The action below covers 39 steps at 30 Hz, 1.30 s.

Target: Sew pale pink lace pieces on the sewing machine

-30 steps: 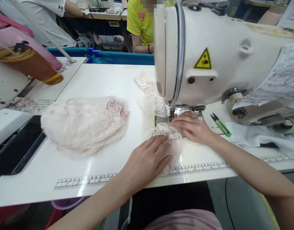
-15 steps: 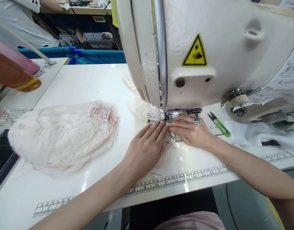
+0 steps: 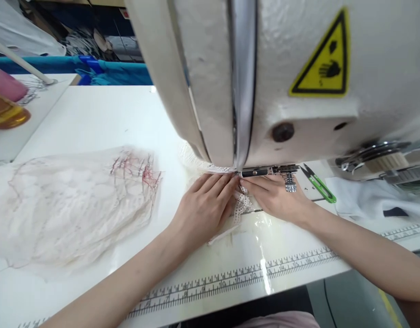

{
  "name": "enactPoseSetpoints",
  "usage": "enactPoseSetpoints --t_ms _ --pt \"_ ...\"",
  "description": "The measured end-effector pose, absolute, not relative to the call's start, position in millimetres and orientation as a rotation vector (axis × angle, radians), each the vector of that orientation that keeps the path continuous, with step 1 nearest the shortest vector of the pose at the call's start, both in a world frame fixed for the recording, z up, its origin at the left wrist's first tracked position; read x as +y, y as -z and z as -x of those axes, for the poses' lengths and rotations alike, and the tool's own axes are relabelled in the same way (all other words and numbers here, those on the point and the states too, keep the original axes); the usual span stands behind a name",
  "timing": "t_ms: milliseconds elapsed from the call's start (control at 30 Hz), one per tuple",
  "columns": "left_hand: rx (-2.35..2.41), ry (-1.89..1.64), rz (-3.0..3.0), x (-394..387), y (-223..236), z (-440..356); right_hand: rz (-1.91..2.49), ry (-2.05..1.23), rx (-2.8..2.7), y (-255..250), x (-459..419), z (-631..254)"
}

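My left hand (image 3: pixel 204 205) and right hand (image 3: pixel 276 198) lie flat, fingers outstretched and pressing, not gripping, the lace strip (image 3: pixel 242 206) on the white bench (image 3: pixel 103 118), steadying it under the sewing machine (image 3: pixel 264 77) foot.

white table (image 3: pixel 103 118), lace pile (image 3: pixel 69 205), green snips (image 3: pixel 319 184)

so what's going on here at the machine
A person sits at a white sewing machine, both hands flat on a small piece of lace right under the needle area. The left hand and right hand meet fingertip to fingertip on it. A pile of pale lace pieces lies to the left, and green thread snips to the right.
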State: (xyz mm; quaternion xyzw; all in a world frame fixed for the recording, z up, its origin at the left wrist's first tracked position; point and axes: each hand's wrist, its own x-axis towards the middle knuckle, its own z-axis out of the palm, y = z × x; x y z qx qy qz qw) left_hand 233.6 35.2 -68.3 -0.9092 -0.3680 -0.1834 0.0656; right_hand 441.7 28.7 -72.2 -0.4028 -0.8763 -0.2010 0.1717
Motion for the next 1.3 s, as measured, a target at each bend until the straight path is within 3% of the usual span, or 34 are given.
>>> enactPoseSetpoints --t_ms 733,933,1133,1300 --pt "-1.045 0.555 2.635 36 72 -233 0.975 0.547 -2.446 74 38 -443" --pt "-1.017 0.499 2.641 24 43 -226 0.938 0.475 -2.41 71 38 -444" --pt "-0.664 0.457 2.786 -8 35 -196 0.872 0.289 -2.448 68 37 -444" --pt "-1.16 0.534 2.774 -34 27 -193 0.803 0.098 -2.482 70 37 -446"
